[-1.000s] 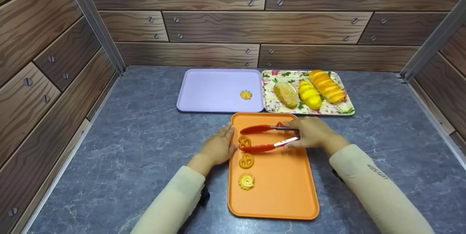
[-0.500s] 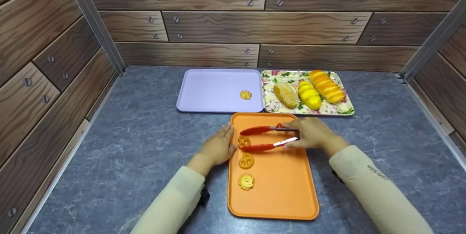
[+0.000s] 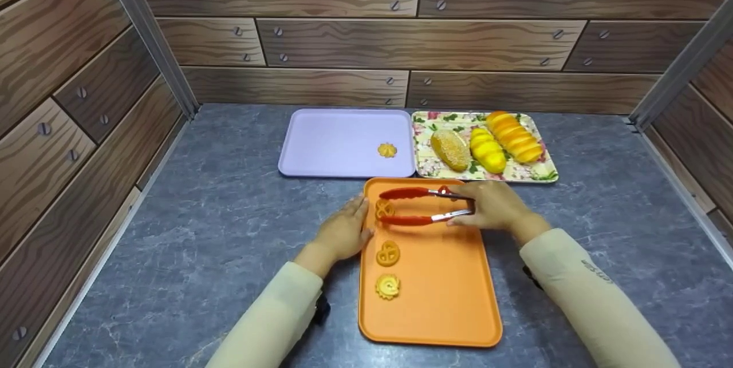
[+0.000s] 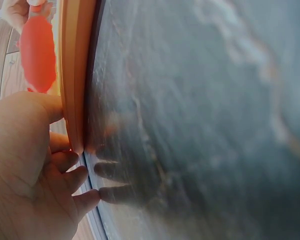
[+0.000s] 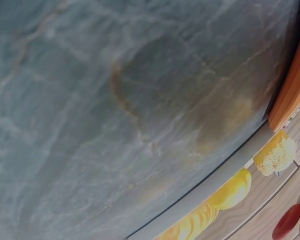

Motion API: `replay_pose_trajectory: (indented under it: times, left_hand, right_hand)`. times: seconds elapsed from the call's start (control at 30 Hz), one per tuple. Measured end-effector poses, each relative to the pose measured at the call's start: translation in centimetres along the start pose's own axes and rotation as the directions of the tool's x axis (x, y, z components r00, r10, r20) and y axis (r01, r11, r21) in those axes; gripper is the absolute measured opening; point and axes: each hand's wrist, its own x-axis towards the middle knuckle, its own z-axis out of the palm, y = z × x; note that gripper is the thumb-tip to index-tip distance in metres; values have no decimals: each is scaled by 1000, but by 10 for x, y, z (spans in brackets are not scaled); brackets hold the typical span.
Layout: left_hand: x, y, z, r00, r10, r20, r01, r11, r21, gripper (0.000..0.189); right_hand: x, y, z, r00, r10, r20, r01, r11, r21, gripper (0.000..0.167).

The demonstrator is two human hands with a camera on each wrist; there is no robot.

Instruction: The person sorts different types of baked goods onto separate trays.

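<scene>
My right hand [image 3: 495, 206] grips the hinge end of red-tipped tongs [image 3: 408, 220] over the far part of an orange tray [image 3: 438, 299]. The tongs' two arms are spread, and a pretzel-shaped cookie [image 3: 385, 209] lies between their tips at the tray's left side. Below it in the head view are a second pretzel-shaped cookie [image 3: 388, 253] and a round, scalloped cookie [image 3: 387, 287]. Against the tray's left edge rests my left hand [image 3: 342, 232]; in the left wrist view its thumb and loosely extended fingers touch the tray's outer side and the tabletop.
Behind, a lilac tray [image 3: 338, 142] bears one small flower-shaped cookie [image 3: 387, 150]. Beside it a floral tray [image 3: 426, 169] holds a sesame bun [image 3: 450, 149], a yellow roll [image 3: 487, 150] and a sliced-looking orange loaf [image 3: 513, 136]. Wood-patterned walls surround the grey tabletop [image 3: 229, 202].
In the last half second the tongs and the farthest pretzel-shaped cookie have shifted away from me, toward the tray's far end. The left hand and the other cookies stay put.
</scene>
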Motion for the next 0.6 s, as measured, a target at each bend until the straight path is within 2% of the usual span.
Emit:
replay_pose_trajectory:
  times: [0.17, 0.3, 0.43, 0.6]
  left_hand:
    - [0, -1, 1, 1000, 7, -4, -7, 1000, 3, 64]
    - [1, -1, 2, 1000, 10, -3, -10, 1000, 5, 64]
    - [1, -1, 1, 1000, 16, -5, -16, 1000, 10, 63]
    - [0, -1, 1, 1000, 21, -11, -21, 1000, 8, 64]
  right_hand:
    - [4, -1, 1, 993, 97, -61, -98, 995, -16, 76]
    - [9, -3, 2, 978, 178, -107, -180, 983, -15, 75]
    - [13, -6, 3, 954, 277, -111, -282, 959, -30, 77]
    - [20, -9, 3, 928, 361, -97, -366, 930, -44, 81]
